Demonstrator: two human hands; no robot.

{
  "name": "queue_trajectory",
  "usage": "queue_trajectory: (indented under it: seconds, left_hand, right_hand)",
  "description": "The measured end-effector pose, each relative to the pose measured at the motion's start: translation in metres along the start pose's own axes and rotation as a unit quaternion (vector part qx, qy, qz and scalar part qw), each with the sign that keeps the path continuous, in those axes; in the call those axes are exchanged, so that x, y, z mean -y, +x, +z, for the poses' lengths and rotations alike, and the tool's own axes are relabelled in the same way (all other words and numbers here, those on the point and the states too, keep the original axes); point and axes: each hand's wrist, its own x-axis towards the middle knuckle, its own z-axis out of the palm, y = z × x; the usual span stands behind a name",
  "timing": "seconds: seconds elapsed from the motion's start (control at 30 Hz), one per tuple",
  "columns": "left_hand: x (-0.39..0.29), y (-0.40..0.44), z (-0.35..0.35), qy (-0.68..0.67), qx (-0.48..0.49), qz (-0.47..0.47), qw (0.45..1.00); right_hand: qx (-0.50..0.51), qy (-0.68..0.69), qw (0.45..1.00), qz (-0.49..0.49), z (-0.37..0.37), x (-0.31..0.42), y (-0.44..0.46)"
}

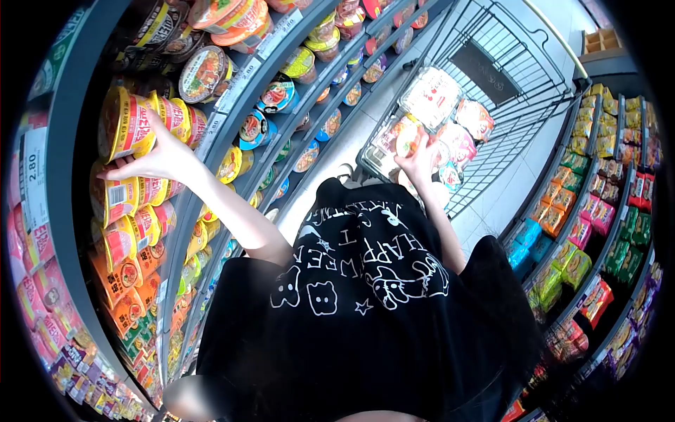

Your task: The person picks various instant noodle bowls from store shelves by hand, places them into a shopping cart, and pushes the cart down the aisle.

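On the shelf to my left, my left hand (160, 153) is wrapped round a yellow instant noodle cup (128, 125) with red and pink labelling. More cups of the same kind are stacked below and behind it. Over the near end of the shopping cart (485, 70), my right hand (420, 163) grips a round instant noodle cup (406, 138) with a food picture on its lid. Its fingers lie round the cup's side and partly hide it. Beside it in the cart lie a white plastic-wrapped pack (430, 97) and several more noodle cups (474, 119).
Shelves with price labels (247, 70) run along my left, stacked with noodle cups and tubs. A second rack (598, 204) on the right holds bagged noodles in several colours. Pale floor tiles (485, 214) show between the cart and that rack.
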Motion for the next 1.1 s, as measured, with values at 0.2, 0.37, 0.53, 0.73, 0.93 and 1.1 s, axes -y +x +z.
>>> queue_trajectory:
  seconds: [0.2, 0.37, 0.53, 0.73, 0.93, 1.1]
  left_hand:
    - [-0.014, -0.014, -0.010, -0.082, 0.014, 0.020, 0.996]
    - [-0.017, -0.057, -0.033, -0.066, 0.091, 0.042, 0.993]
    - [-0.011, -0.112, -0.066, -0.126, 0.220, -0.043, 0.966]
    - [-0.007, -0.155, -0.084, -0.158, 0.362, -0.093, 0.914]
    - [-0.015, -0.154, -0.073, -0.185, 0.421, -0.097, 0.883]
    - [-0.012, -0.164, -0.061, -0.182, 0.471, -0.039, 0.862]
  right_hand:
    - [-0.124, 0.150, 0.949, -0.246, -0.068, 0.130, 0.128]
    - [-0.128, 0.164, 0.882, -0.424, -0.121, 0.237, 0.206]
    - [0.037, 0.161, 0.864, -0.476, -0.092, 0.263, 0.263]
    - [-0.016, 0.069, 0.847, -0.528, -0.078, 0.280, 0.273]
    - [-0.076, 0.036, 0.841, -0.534, -0.056, 0.287, 0.271]
    - [-0.103, 0.051, 0.820, -0.561, -0.043, 0.283, 0.278]
